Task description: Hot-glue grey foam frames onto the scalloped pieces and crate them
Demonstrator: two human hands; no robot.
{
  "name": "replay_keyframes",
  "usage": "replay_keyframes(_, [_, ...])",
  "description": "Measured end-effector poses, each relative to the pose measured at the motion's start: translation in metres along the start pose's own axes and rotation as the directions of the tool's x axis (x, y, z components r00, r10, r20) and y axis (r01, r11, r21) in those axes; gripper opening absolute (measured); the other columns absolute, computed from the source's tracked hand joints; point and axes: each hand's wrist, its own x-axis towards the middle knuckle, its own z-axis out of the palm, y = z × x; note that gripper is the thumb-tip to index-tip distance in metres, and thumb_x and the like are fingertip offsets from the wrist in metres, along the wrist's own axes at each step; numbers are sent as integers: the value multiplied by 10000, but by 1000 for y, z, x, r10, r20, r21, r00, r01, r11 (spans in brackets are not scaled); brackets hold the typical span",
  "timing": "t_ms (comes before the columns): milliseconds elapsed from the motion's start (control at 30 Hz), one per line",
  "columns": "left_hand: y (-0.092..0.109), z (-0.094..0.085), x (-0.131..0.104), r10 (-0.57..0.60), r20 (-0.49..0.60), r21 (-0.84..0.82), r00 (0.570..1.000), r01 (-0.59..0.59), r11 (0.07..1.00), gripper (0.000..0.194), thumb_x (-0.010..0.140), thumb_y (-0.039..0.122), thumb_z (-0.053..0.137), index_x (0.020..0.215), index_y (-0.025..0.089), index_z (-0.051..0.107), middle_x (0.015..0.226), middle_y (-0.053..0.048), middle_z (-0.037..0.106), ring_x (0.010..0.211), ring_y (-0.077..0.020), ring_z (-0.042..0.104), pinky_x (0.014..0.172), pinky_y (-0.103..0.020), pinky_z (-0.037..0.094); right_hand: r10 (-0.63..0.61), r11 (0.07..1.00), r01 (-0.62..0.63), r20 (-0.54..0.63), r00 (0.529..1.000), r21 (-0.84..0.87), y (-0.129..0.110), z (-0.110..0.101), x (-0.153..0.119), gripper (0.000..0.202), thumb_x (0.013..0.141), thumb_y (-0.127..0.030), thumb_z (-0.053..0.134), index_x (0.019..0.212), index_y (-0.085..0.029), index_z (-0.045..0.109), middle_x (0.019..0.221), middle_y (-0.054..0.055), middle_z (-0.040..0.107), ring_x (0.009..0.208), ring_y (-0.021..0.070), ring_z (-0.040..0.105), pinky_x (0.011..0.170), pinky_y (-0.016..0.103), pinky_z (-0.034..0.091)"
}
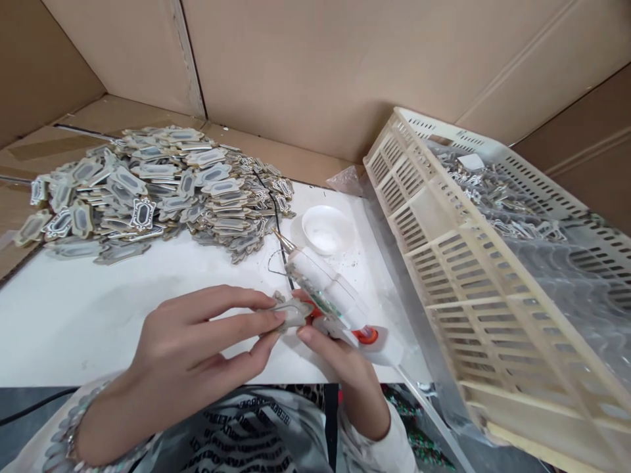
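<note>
My left hand [207, 335] pinches a small grey-and-beige plate with a scalloped edge [294, 314] between its fingertips, just above the white tabletop. My right hand [348, 358] is closed around a hot glue gun [340, 289], with its orange trigger near my fingers. The gun has a clear and white body, and its metal nozzle points up and to the left. A white glue stick [434, 417] sticks out of the gun's back end. The right thumb tip is close to the plate; whether it touches is hard to tell. Some right fingers are hidden behind the gun.
A large heap of similar plates [162, 184] covers the back left. Behind the gun stands a white bowl [325, 230]. At the right, a cream plastic crate [444, 263] holds metal-coloured pieces and clear plastic. Cardboard walls [296, 72] enclose the table. A black cord [275, 210] crosses the back.
</note>
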Motion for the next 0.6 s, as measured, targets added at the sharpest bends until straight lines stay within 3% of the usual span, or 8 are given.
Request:
replay_keyframes(133, [-2, 2, -3, 7, 16, -18, 1000, -7, 1000, 319, 917, 206, 639, 1160, 406, 689, 1073, 58, 746, 833, -133, 720, 768, -238, 622, 0, 1000, 0, -10, 1000, 18, -2, -1, 0, 310, 802, -554, 749, 932, -275, 713, 785, 27, 735, 643, 217, 700, 558, 312, 600])
replay_keyframes(267, [0, 4, -2, 10, 22, -40, 1000, -9, 999, 289, 916, 221, 650, 1141, 400, 682, 1065, 64, 748, 846, -136, 724, 797, -243, 621, -9, 996, 9, -9, 1000, 89, 3, 1, -2, 368, 809, -589, 749, 1020, -288, 732, 887, 41, 767, 732, 243, 735, 644, 351, 631])
replay_keyframes(400, [1, 6, 1, -139, 55, -170, 989, 146, 975, 231, 914, 358, 698, 1141, 373, 657, 1036, 56, 763, 831, -152, 732, 785, -256, 625, -11, 991, 7, 24, 1000, 132, 7, 2, -2, 484, 826, -699, 670, 1060, -281, 736, 920, 53, 778, 824, 269, 757, 753, 388, 653])
replay_keyframes(467, [1, 8, 2, -277, 184, -341, 943, 326, 882, 267, 925, 465, 669, 1156, 339, 629, 1006, 26, 769, 817, -173, 736, 714, -270, 626, -35, 994, 30, 53, 998, 104, 8, 1, -2, 494, 858, -707, 623, 1078, -280, 743, 906, 53, 772, 833, 264, 754, 784, 390, 651])
replay_keyframes(500, [0, 10, 3, -333, 279, -434, 900, 428, 793, 286, 943, 510, 618, 1145, 309, 611, 966, 4, 769, 798, -184, 735, 673, -280, 619, -66, 994, 60, 57, 996, 89, 7, 0, -2, 487, 876, -702, 605, 1082, -284, 747, 907, 52, 769, 844, 260, 752, 790, 386, 651])
replay_keyframes(600, [1, 16, 7, -410, 559, -584, 721, 693, 422, 319, 968, 538, 493, 1047, 235, 557, 816, -39, 728, 715, -199, 709, 610, -304, 586, -168, 982, 163, 42, 985, 91, 5, -1, 0, 469, 910, -692, 567, 1057, -294, 769, 924, 54, 765, 895, 252, 745, 806, 376, 648])
